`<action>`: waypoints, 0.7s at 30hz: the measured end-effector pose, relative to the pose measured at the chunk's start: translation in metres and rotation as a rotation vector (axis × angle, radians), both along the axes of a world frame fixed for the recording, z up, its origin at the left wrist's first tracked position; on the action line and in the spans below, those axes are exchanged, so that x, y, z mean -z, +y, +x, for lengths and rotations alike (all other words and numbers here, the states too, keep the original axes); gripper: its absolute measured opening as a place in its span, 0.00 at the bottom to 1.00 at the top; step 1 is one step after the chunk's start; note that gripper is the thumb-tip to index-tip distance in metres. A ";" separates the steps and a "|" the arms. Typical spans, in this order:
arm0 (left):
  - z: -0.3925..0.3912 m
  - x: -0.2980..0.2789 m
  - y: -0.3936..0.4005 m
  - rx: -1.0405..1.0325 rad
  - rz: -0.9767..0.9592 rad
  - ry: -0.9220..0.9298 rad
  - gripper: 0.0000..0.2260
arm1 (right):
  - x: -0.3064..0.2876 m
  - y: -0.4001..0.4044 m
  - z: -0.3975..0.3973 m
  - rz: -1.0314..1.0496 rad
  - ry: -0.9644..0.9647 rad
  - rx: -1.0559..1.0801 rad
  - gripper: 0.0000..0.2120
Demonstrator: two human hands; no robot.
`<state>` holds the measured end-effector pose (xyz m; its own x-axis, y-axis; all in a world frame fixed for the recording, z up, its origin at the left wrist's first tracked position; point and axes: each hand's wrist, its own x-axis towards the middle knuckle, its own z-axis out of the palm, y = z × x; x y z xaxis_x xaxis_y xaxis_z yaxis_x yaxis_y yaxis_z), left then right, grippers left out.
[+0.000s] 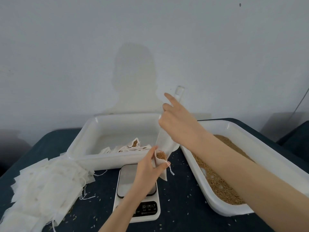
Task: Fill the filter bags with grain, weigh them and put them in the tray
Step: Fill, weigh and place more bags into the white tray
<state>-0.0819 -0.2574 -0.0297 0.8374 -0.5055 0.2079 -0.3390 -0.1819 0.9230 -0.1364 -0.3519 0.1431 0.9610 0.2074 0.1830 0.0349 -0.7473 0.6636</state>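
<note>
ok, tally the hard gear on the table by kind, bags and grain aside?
White trays: 2, a far tray holding filled bags and a grain tray at the right
Scales: 1, the scale under the left hand
Scoops: 1, the scoop tipped into a bag by the right hand
Total: 4

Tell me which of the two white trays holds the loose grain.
The tray on the right, heaped with loose brown grain. The far tray holds only filter bags.
</note>
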 end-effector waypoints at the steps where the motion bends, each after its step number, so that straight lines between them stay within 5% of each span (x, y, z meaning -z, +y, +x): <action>1: -0.001 0.000 0.000 -0.005 -0.011 -0.006 0.21 | -0.001 0.006 0.005 -0.043 -0.009 -0.012 0.26; 14: 0.007 -0.009 0.009 0.012 0.016 -0.079 0.27 | -0.003 -0.010 0.002 -0.062 -0.082 0.010 0.12; 21: 0.013 -0.013 0.009 0.103 0.125 -0.170 0.21 | 0.009 -0.058 -0.011 0.098 -0.061 0.166 0.15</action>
<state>-0.0686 -0.2484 -0.0172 0.7383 -0.6175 0.2715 -0.5102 -0.2479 0.8235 -0.1479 -0.4099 0.1338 0.9669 0.0252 0.2538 -0.1324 -0.8007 0.5842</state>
